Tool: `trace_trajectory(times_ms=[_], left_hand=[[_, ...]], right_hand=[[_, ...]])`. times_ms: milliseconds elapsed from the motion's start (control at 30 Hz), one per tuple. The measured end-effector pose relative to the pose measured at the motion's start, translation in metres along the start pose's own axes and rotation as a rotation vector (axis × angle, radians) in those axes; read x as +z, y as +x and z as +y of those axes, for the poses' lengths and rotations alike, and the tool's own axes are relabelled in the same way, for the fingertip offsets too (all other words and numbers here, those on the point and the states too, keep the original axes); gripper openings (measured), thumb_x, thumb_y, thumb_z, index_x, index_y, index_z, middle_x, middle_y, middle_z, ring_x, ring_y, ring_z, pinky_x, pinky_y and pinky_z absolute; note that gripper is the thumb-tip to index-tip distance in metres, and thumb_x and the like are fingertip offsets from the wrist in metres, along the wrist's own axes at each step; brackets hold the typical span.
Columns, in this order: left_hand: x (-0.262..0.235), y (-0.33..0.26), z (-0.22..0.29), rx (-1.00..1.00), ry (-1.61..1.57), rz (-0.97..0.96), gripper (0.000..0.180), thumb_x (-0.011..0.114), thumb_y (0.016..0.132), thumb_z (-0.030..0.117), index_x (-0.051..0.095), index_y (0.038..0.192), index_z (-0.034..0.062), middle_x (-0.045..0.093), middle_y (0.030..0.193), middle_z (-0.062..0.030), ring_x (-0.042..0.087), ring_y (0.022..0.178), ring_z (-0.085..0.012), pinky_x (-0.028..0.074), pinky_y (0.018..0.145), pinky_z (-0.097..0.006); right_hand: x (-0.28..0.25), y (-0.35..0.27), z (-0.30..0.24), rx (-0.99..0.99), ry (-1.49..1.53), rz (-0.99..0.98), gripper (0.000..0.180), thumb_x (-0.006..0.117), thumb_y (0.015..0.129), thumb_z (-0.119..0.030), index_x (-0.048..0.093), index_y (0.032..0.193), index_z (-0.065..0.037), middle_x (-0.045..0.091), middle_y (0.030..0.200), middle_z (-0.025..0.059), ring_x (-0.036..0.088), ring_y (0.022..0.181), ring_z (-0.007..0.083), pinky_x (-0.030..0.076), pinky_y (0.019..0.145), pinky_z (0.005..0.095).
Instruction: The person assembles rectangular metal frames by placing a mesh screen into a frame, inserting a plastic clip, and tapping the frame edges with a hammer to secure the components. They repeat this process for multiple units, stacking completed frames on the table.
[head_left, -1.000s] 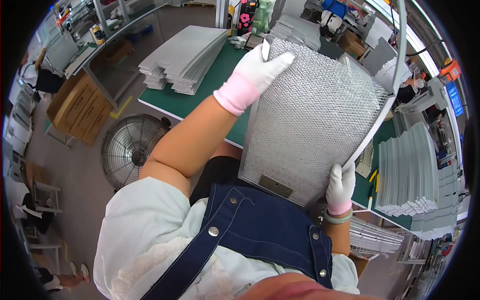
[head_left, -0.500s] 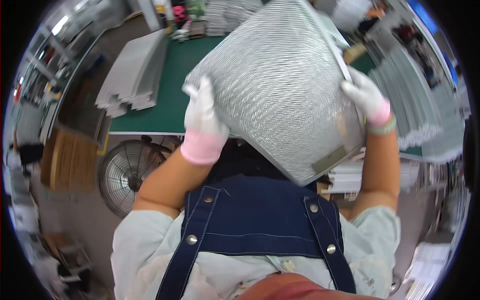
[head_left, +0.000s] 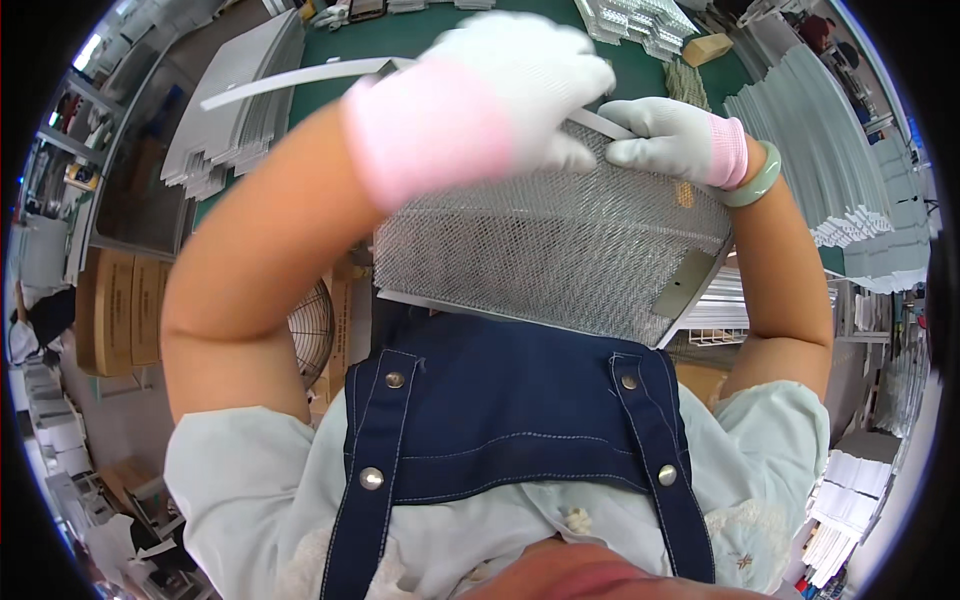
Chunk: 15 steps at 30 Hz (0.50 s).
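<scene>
A silver metal mesh panel point(head_left: 540, 240) leans in front of my chest, its near edge against my dark blue apron point(head_left: 520, 410). A thin pale frame strip point(head_left: 290, 82) sticks out to the left above it and passes beneath my left hand point(head_left: 490, 90). That gloved hand is bent over the strip and the panel's far edge, its fingers partly smeared by motion, the thumb on the near side. My right hand point(head_left: 665, 145), also gloved, pinches the strip at the panel's far edge. A small grey plate point(head_left: 687, 283) sits at the mesh's lower right corner.
Stacked pale strips point(head_left: 235, 95) lie at the left of the green table point(head_left: 410, 25), with a larger stack point(head_left: 810, 150) at right. A small wooden block point(head_left: 707, 48) sits at the back. Below the left side are a floor fan point(head_left: 312, 330) and cardboard boxes point(head_left: 120, 310).
The panel has come down and turned from its raised, diamond-like tilt. My left hand has left its left side and crossed up and rightward; my right hand has shifted left along the edge.
</scene>
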<state>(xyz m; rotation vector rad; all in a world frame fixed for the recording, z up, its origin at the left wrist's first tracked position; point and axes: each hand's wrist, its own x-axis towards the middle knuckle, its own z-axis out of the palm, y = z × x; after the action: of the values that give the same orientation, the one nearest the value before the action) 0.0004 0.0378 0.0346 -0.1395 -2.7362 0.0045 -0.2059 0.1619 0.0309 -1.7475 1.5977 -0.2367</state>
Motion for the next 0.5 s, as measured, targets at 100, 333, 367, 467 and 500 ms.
trace_trajectory(times_ms=[100,333,367,467,500], left_hand=[[0.003,0.036,-0.006,-0.17,-0.178,-0.59,0.033,0.064,0.091,0.031,0.06,0.105,0.0012,0.063,0.092,-0.0165,0.064,0.09,-0.0319,0.05,0.082,-0.041],[0.017,0.014,-0.026,-0.217,-0.275,-0.585,0.03,0.056,0.096,0.029,0.06,0.103,0.0008,0.063,0.086,-0.0172,0.064,0.085,-0.0317,0.05,0.078,-0.041],[0.019,0.01,-0.025,-0.218,-0.316,-0.557,0.029,0.056,0.096,0.029,0.06,0.104,0.001,0.063,0.085,-0.0175,0.064,0.084,-0.0319,0.05,0.078,-0.041],[0.026,0.005,-0.022,-0.165,-0.316,-0.436,0.029,0.055,0.097,0.029,0.059,0.105,0.0017,0.063,0.082,-0.018,0.064,0.083,-0.0335,0.05,0.076,-0.042],[0.032,0.001,-0.02,-0.136,-0.237,-0.377,0.029,0.054,0.098,0.03,0.059,0.105,0.0021,0.063,0.08,-0.018,0.064,0.081,-0.0344,0.051,0.075,-0.043]], right_hand=[[0.009,-0.001,0.009,-0.06,0.003,0.105,0.04,0.058,0.097,-0.034,0.06,0.112,0.002,0.056,0.08,0.0019,0.053,0.078,0.012,0.045,0.071,0.0305],[0.051,-0.025,0.001,0.076,-0.699,0.706,0.031,0.059,0.094,-0.036,0.058,0.088,-0.005,0.063,0.076,0.0159,0.063,0.072,0.0343,0.05,0.063,0.0422],[0.058,-0.022,0.005,0.035,-0.795,0.768,0.031,0.059,0.094,-0.036,0.058,0.087,-0.006,0.063,0.075,0.0148,0.064,0.07,0.0336,0.05,0.061,0.0426],[0.058,-0.02,0.013,-0.009,-0.696,0.769,0.036,0.058,0.094,-0.039,0.058,0.078,-0.007,0.061,0.069,0.0129,0.063,0.065,0.0332,0.049,0.059,0.0431],[0.058,-0.019,0.013,0.006,-0.655,0.741,0.037,0.058,0.094,-0.04,0.058,0.077,-0.007,0.061,0.068,0.0129,0.062,0.065,0.0333,0.049,0.059,0.043]])
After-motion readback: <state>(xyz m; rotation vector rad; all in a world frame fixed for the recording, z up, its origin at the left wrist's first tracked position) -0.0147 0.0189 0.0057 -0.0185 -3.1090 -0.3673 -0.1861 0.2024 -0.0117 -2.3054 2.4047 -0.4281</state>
